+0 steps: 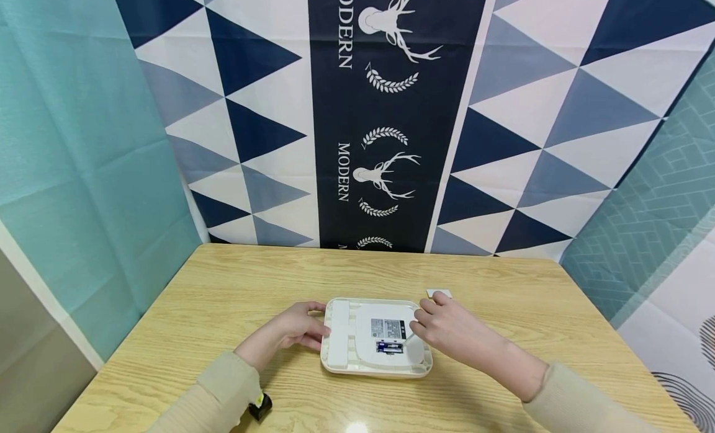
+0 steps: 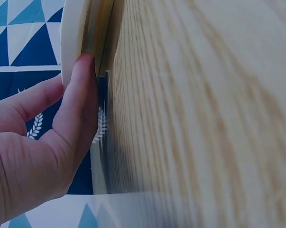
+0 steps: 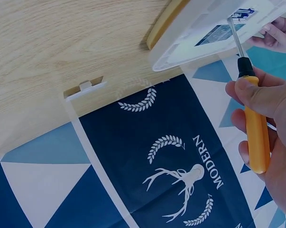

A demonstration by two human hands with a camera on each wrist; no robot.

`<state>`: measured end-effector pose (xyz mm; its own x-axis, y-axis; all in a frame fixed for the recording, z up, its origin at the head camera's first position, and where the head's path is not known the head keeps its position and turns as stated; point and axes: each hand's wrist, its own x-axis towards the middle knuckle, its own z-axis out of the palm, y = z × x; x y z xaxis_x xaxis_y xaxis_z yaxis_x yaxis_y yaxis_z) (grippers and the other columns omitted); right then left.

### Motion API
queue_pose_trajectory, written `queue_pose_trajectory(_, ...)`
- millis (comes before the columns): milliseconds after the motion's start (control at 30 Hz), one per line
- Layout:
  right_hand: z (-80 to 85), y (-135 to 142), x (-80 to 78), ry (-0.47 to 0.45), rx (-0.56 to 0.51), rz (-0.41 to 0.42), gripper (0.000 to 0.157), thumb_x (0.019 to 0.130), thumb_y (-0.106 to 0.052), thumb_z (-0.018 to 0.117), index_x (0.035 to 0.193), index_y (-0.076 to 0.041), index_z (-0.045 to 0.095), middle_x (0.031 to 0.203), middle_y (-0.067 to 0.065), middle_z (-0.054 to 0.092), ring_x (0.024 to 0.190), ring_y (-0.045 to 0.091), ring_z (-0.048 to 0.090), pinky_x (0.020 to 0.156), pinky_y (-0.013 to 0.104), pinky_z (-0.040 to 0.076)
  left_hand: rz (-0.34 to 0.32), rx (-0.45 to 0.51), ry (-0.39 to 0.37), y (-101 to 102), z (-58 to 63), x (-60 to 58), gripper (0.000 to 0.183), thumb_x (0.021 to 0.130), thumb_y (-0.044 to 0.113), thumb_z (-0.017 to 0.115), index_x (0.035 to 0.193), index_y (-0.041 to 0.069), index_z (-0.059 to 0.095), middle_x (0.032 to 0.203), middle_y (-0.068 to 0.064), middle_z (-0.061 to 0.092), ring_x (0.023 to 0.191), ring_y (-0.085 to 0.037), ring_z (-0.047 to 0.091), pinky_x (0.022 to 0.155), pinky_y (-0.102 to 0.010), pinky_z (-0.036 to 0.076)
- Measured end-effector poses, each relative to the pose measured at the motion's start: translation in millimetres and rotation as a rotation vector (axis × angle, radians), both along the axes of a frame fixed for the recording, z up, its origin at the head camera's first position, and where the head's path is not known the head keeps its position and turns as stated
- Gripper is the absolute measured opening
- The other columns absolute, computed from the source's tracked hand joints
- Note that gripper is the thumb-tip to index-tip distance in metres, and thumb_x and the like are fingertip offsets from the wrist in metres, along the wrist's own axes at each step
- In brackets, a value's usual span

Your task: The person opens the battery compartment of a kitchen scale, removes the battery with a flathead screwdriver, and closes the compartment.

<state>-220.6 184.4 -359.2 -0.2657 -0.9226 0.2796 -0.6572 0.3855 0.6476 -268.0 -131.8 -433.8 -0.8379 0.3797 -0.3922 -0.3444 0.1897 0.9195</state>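
Note:
A white rounded-rectangle device lies with its underside up on the table, a printed label on it. Its small battery compartment is uncovered, with blue batteries inside. My left hand holds the device by its left edge; the left wrist view has the fingers against its rim. In my right hand is a screwdriver with a yellow handle and black collar, gripped by curled fingers. The tip of its metal shaft is at the battery compartment, though exact contact cannot be told.
A small white battery cover with a tab lies on the wooden table beyond the right hand. By the left sleeve is a small black object. Patterned cloth hangs behind the table.

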Motion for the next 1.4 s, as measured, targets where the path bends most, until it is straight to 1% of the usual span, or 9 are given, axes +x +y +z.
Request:
queue_pose_trajectory(267,-1.1,2,1.3,0.012,-0.009,0.014,0.026,0.084,-0.005,0.034,0.072,-0.012,0.056,0.063,-0.003,0.050,0.061,0.017,0.040,0.058,0.028,0.031,0.006,-0.003,0.003,1,-1.6,0.5,0.069,0.083,-0.005,0.065,0.142,-0.002,0.031,0.091,-0.019,0.066,0.072,-0.022,0.067,0.068,-0.037,0.060)
queue_pose_trajectory(400,-3.2,5,1.6,0.021,-0.025,0.022,0.022,0.084,-0.006,0.038,0.072,-0.012,0.056,0.063,-0.003,0.050,0.061,0.017,0.040,0.057,0.028,0.029,0.010,-0.012,0.006,1,-1.7,0.9,0.069,0.082,-0.005,0.066,0.142,-0.002,0.031,0.090,-0.019,0.065,0.071,-0.022,0.067,0.067,-0.036,0.060)
queue_pose_trajectory(533,-7.0,9,2.0,0.007,-0.056,0.026,0.016,0.081,-0.007,0.042,0.074,-0.012,0.056,0.064,-0.004,0.052,0.062,0.016,0.040,0.057,0.028,0.028,0.014,-0.023,0.005,2,-2.4,0.3,0.070,0.082,-0.005,0.067,0.142,-0.001,0.031,0.090,-0.019,0.065,0.071,-0.022,0.066,0.067,-0.036,0.060)
queue_pose_trajectory(667,-12.1,14,3.0,-0.014,-0.096,0.028,0.019,0.081,-0.007,0.042,0.078,-0.012,0.059,0.068,-0.005,0.056,0.063,0.016,0.042,0.058,0.028,0.028,0.014,-0.023,0.007,2,-3.4,0.4,0.070,0.082,-0.005,0.066,0.142,-0.002,0.030,0.089,-0.019,0.065,0.071,-0.022,0.066,0.067,-0.036,0.060)
queue_pose_trajectory(800,-20.8,20,4.5,-0.039,-0.142,0.018,0.026,0.083,-0.009,0.039,0.083,-0.013,0.064,0.074,-0.005,0.060,0.065,0.015,0.045,0.059,0.028,0.029,0.018,-0.021,0.012,2,-3.8,1.1,0.071,0.082,-0.006,0.066,0.142,-0.003,0.030,0.088,-0.019,0.065,0.070,-0.022,0.066,0.067,-0.036,0.060)
queue_pose_trajectory(1000,-36.2,28,5.5,-0.079,-0.242,0.020,0.028,0.084,-0.012,0.039,0.087,-0.013,0.067,0.079,-0.005,0.062,0.071,0.015,0.051,0.061,0.029,0.034,0.019,-0.020,0.016,3,-4.6,1.7,0.070,0.083,-0.005,0.066,0.142,-0.002,0.030,0.088,-0.019,0.065,0.070,-0.021,0.066,0.067,-0.035,0.060)
queue_pose_trajectory(1100,-41.8,31,6.5,-0.106,-0.276,0.011,0.026,0.082,-0.012,0.043,0.090,-0.013,0.068,0.082,-0.004,0.063,0.075,0.016,0.054,0.062,0.031,0.037,0.019,-0.021,0.018,2,-5.2,1.9,0.070,0.083,-0.005,0.066,0.142,-0.002,0.030,0.087,-0.018,0.066,0.069,-0.021,0.066,0.066,-0.035,0.060)
queue_pose_trajectory(1300,-53.8,38,9.5,-0.157,-0.330,-0.030,0.023,0.074,-0.008,0.056,0.093,-0.013,0.069,0.085,-0.002,0.066,0.077,0.016,0.057,0.061,0.032,0.043,0.015,-0.019,0.021,2,-5.0,2.1,0.070,0.083,-0.004,0.066,0.142,-0.002,0.030,0.086,-0.018,0.066,0.069,-0.021,0.066,0.066,-0.035,0.060)
queue_pose_trajectory(1400,-60.1,40,10.8,-0.182,-0.363,-0.067,0.022,0.074,-0.008,0.059,0.093,-0.014,0.068,0.085,-0.003,0.066,0.077,0.015,0.059,0.059,0.032,0.045,0.016,-0.019,0.019,2,-4.6,2.2,0.070,0.082,-0.005,0.066,0.142,-0.002,0.030,0.086,-0.018,0.066,0.069,-0.021,0.066,0.066,-0.035,0.060)
